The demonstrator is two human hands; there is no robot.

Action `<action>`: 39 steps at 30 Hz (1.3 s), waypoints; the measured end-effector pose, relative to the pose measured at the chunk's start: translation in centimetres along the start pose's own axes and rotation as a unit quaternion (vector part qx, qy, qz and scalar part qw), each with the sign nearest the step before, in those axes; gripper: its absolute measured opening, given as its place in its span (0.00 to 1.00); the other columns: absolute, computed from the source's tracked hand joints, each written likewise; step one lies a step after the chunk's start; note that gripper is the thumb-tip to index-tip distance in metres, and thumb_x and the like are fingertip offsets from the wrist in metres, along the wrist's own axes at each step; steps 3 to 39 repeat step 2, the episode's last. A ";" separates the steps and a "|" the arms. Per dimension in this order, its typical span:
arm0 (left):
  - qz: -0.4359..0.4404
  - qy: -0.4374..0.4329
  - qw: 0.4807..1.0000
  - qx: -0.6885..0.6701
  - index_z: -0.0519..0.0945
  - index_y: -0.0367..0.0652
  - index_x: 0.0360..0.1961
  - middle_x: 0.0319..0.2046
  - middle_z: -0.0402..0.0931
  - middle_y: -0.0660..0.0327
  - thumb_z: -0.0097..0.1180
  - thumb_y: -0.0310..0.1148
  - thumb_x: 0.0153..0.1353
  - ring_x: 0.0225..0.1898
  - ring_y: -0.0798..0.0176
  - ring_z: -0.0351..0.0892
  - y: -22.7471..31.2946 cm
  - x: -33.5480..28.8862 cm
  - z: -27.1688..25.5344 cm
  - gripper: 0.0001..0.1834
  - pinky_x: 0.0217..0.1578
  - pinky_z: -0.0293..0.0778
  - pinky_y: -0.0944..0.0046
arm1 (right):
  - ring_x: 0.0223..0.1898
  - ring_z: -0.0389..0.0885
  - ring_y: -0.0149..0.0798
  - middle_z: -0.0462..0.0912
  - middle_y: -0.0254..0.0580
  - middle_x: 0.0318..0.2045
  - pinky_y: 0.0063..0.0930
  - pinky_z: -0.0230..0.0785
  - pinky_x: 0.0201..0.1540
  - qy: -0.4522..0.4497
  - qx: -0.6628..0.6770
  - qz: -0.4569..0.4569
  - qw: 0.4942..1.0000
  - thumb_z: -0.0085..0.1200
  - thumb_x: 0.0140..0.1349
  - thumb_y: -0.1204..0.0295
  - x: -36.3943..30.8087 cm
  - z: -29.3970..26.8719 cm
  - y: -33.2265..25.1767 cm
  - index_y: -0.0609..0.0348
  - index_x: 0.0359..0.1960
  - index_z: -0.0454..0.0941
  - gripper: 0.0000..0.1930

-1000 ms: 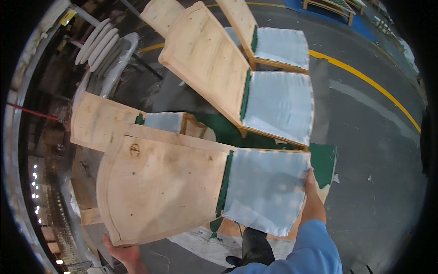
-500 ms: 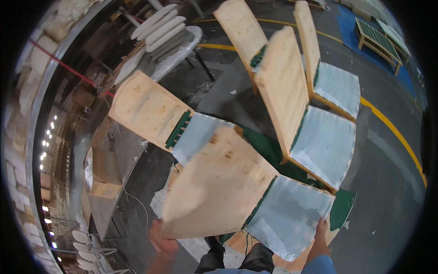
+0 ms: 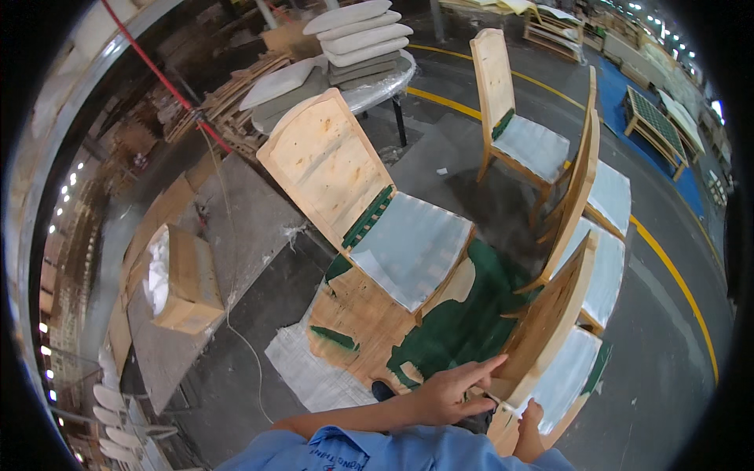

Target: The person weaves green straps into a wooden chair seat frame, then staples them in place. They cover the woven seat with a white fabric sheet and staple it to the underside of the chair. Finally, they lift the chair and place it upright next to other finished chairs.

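Note:
A wooden dining chair (image 3: 554, 334) with a pale, curved back and a seat covered in whitish-blue sheeting stands close on my right, its back turned partly edge-on. My left hand (image 3: 455, 395) reaches across my body to the chair's near side, fingers stretched and apart; whether they touch the frame I cannot tell. At the near edge of the seat (image 3: 559, 380), my right hand (image 3: 531, 420) has its fingers bent around the corner. Another such chair (image 3: 334, 173), with green webbing low in its back, stands in front of me, out of reach of both hands.
More chairs (image 3: 577, 196) stand beyond the near one, with a further chair (image 3: 528, 141) behind. Green-patched wooden sheeting (image 3: 463, 337) covers the floor. Grey cushions (image 3: 361, 39) are stacked on a round table. To the left, an open carton (image 3: 184, 282) sits on a low board.
The near chair has swung to my right, beside the other chairs. My left hand has left the top of its back and crossed to the right. My view has turned too.

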State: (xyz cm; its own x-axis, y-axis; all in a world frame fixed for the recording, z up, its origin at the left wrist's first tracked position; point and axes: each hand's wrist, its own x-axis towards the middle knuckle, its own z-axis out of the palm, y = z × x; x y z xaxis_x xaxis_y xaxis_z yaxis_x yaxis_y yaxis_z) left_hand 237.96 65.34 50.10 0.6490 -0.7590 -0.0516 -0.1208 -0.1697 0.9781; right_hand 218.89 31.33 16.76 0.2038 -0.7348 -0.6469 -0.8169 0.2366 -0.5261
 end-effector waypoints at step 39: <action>0.030 0.017 0.999 0.006 0.60 0.46 0.78 0.42 0.76 0.57 0.63 0.41 0.69 0.44 0.60 0.77 -1.5 -4.7 -4.0 0.40 0.47 0.75 0.63 | 0.36 0.82 0.49 0.83 0.55 0.43 0.46 0.74 0.24 -0.071 -0.029 0.074 0.994 0.58 0.68 0.51 -3.8 0.9 2.1 0.65 0.59 0.77 0.29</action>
